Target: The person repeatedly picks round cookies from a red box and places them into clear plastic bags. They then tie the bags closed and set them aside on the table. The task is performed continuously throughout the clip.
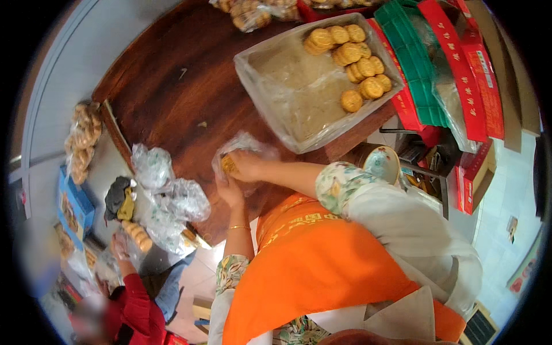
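Over the near edge of the dark wooden table, my right hand [248, 165] is closed on a golden round pastry [229, 163] at the mouth of a clear plastic bag [247, 142]. My left hand [230, 191] grips the bag from below, its thumb and fingers partly hidden by the film. How many pastries sit in the bag cannot be made out. Just beyond my hands stands a shallow box lined with clear plastic [276, 118]. Rows of golden pastries [351, 53] line its right side, with a single pastry [351, 100] nearer to me.
Crumpled clear plastic bags [172, 190] lie at the table's left corner. A co-worker in a red sleeve [138, 296] handles bagged pastries at lower left. Green trays [411, 60] and red boxes [483, 86] are stacked at right, beside a patterned bowl [382, 163].
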### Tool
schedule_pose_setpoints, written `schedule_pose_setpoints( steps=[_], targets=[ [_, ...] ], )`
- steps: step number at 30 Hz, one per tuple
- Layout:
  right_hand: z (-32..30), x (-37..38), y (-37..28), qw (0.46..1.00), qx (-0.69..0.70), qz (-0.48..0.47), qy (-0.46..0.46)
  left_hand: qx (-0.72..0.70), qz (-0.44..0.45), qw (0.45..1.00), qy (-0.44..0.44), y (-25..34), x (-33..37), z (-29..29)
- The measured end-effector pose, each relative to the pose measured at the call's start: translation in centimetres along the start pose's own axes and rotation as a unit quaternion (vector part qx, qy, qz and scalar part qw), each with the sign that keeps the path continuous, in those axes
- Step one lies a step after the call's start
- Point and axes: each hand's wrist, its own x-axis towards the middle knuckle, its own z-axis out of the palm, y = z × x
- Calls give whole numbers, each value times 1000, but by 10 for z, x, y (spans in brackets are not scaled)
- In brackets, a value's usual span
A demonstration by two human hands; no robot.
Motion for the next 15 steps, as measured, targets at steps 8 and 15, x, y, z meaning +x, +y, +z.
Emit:
schedule_pose_setpoints(
  steps=[8, 15],
  targets=[
    [-290, 66, 111, 919, -180, 99, 336, 39, -29, 999, -11, 6, -1, -2],
    [-371, 111, 181, 903, -406, 138, -36, 51, -46, 997, 22, 23, -6, 3]
  ],
)
